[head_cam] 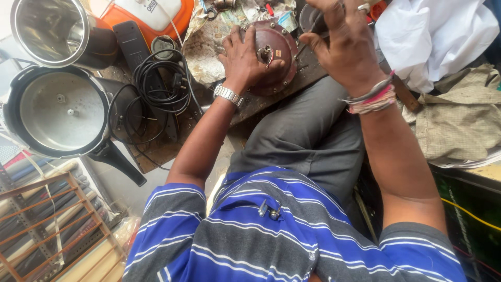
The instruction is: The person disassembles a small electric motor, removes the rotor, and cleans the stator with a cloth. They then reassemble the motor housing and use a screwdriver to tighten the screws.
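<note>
The left hand, fingers spread, presses flat on a round, dark maroon metal motor housing with a worn, dull surface and a small metal clip at its centre, lying on the scuffed wooden workbench by the knee. The right hand hovers just beside it, fingers curled; its grasp cannot be told. A shiny steel pressure cooker with black handle sits left, beside coiled black cable and an orange-and-white plastic box.

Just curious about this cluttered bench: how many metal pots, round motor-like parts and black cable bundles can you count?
Metal pots: 2, a pressure cooker and a steel jar
Round maroon part, under the left hand: 1
Black cable bundle: 1
Total: 4
</note>
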